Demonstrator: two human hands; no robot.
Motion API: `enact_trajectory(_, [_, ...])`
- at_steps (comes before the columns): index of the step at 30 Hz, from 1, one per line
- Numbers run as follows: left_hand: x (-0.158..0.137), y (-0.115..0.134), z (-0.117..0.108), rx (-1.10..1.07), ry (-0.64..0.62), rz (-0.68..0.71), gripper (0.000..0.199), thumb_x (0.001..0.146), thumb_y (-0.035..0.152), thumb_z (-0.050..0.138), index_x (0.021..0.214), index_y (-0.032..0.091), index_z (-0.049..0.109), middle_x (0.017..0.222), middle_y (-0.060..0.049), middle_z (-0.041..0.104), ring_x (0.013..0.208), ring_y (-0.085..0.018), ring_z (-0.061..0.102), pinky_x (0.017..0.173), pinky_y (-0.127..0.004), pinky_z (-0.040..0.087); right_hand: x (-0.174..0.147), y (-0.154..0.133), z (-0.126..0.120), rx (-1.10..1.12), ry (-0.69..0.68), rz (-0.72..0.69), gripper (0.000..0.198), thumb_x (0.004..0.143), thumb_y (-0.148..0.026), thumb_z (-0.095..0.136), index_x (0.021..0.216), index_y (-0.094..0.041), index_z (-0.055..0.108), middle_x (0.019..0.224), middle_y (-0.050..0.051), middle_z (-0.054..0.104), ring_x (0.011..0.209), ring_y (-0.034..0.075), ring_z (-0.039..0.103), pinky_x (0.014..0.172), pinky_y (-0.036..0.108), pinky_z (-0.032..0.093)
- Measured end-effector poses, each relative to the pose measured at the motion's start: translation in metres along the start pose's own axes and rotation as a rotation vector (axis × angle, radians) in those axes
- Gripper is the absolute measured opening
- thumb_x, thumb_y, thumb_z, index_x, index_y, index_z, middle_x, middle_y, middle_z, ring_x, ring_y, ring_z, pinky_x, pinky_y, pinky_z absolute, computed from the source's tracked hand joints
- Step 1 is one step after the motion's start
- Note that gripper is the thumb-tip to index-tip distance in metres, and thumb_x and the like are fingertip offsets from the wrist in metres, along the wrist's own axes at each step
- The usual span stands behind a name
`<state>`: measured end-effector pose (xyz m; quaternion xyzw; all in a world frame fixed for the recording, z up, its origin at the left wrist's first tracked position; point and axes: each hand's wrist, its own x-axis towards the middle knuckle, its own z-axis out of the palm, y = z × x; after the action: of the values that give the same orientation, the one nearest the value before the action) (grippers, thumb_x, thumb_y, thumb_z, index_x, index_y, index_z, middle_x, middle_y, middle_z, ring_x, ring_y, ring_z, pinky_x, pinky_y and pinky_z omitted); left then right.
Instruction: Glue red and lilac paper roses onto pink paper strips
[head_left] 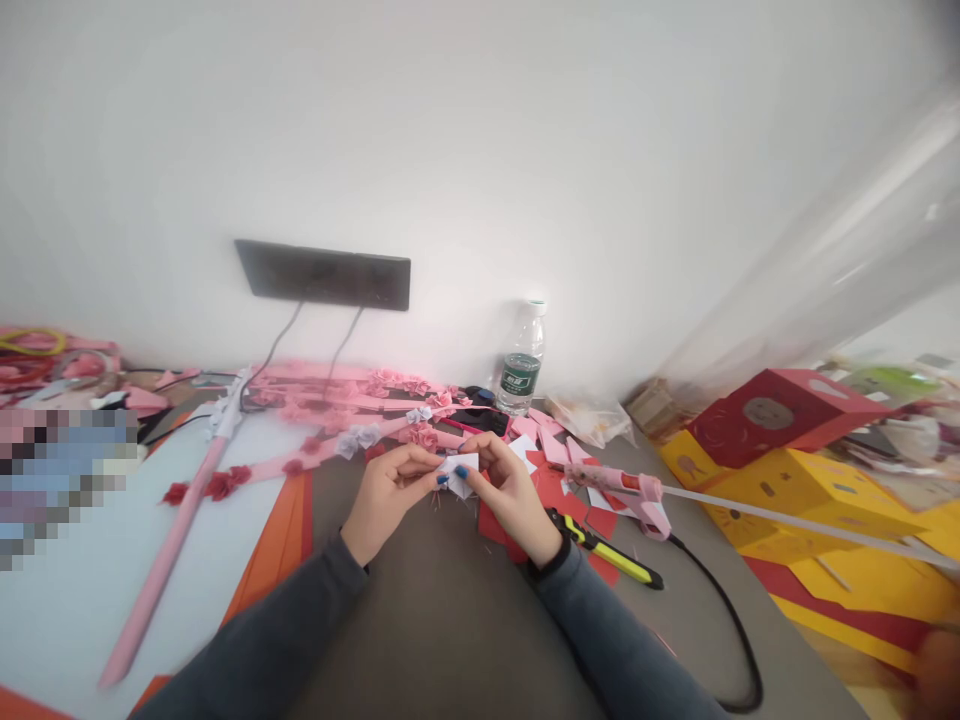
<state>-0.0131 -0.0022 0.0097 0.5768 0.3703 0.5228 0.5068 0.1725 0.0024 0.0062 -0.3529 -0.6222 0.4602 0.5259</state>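
While the clear plastic bottle [523,360] stands upright by the wall, both hands work on the near side of it, a little to its left, over the matte grey-brown worktop [424,620]. Between them is a small, thin piece of white paper [466,463], angular and partly folded; the left hand [388,492] pinches one side between thumb and fingers, and the right hand [516,490] grips the other the same way.

The bottle is ribbed, with a white cap and a green label; how much liquid it holds I cannot tell. Just right of it, a crumpled translucent bag [592,418] lies with pale contents too blurred to name. Farther right, a red box [784,412] with a round pale emblem rests above a yellow box [821,495] with cut-out patterns.

Left of the bottle spread ruffled pink paper flowers [397,382]; beyond them a smooth pink rod [161,575] lies slantwise across a pale sheet [67,620]. On the bottle's near side, flat red paper [540,495] lies scattered, partly covered by the right hand. Right of and nearer than the bottle, a pink glue gun [626,488] trails a black cord, and a yellow-and-black utility knife [615,558] lies close beside the right wrist.
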Motion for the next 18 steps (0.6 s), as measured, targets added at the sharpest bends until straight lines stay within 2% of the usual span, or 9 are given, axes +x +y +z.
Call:
enact_trajectory(9, [0.0027,-0.0011,0.001,-0.086,-0.008,-0.145,0.03,0.073,0.037,0.085,0.089,0.017,0.072,0.086,-0.007,0.08,0.086,-0.021,0.077,0.078,-0.028,0.06,0.0031,0.0019,-0.0015,-0.028,0.016,-0.002,0.029,0.086,-0.048,0.073,0.091,-0.023,0.06,0.081,0.0,0.062,0.068,0.015,0.053,0.064,0.028,0.045])
enact_trajectory(14, [0.0034,-0.0009,0.0028,-0.168,-0.03,-0.201,0.039,0.07,0.041,0.088,0.096,0.017,0.071,0.096,-0.007,0.079,0.093,-0.021,0.074,0.082,-0.03,0.06,0.0042,0.0048,-0.0028,-0.061,0.047,0.013,0.032,0.083,-0.051,0.074,0.085,-0.022,0.061,0.075,-0.001,0.059,0.066,0.015,0.052,0.062,0.028,0.045])
enact_trajectory(18, [0.0033,-0.0048,0.0041,-0.211,-0.024,-0.277,0.043,0.072,0.047,0.086,0.098,0.016,0.071,0.089,-0.005,0.076,0.077,-0.017,0.071,0.075,-0.03,0.06,0.0034,0.0046,-0.0028,-0.103,0.054,0.013,0.03,0.084,-0.049,0.074,0.084,-0.022,0.061,0.075,-0.001,0.06,0.067,0.015,0.052,0.063,0.029,0.045])
